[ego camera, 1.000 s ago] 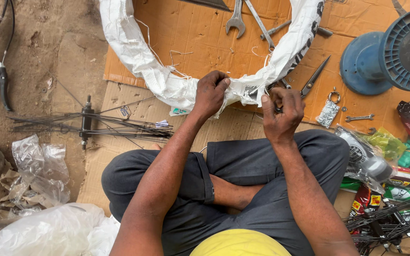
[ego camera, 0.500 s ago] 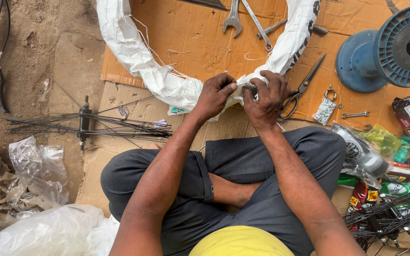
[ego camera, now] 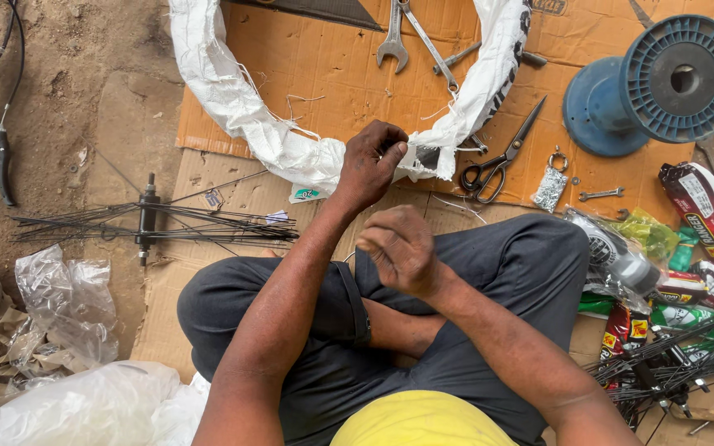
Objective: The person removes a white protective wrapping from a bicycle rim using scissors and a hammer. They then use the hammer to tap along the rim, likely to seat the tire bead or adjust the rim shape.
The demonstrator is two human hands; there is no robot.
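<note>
The white woven wrapping (ego camera: 233, 99) runs round a ring-shaped thing, seemingly a wheel rim or tyre, that lies flat on the cardboard sheets (ego camera: 332, 66) just ahead of the person's crossed legs, its near arc within easy reach; the left hand (ego camera: 371, 163) rests on that near arc, its fingers (ego camera: 392, 149) pinched together on a fold of the cloth where a dark gap shows in the covering, apparently to keep the loose end from slackening; the right hand (ego camera: 398, 248) is drawn back over the lap, fingers curled in, and whether they nip a thread I cannot tell, though the pose suits pulling one taut. Loose white threads trail from the wrapping onto the cardboard. Scissors (ego camera: 502, 157) lie just right of the held spot, handles toward the person, handy for cutting; spanners (ego camera: 413, 37) lie inside the ring; a blue spool (ego camera: 663, 83) sits well off to the right. To the left, a hub with bare spokes (ego camera: 149, 221) lies across the cardboard edge and dirt floor; crumpled clear plastic (ego camera: 68, 306) lies beyond it.
</note>
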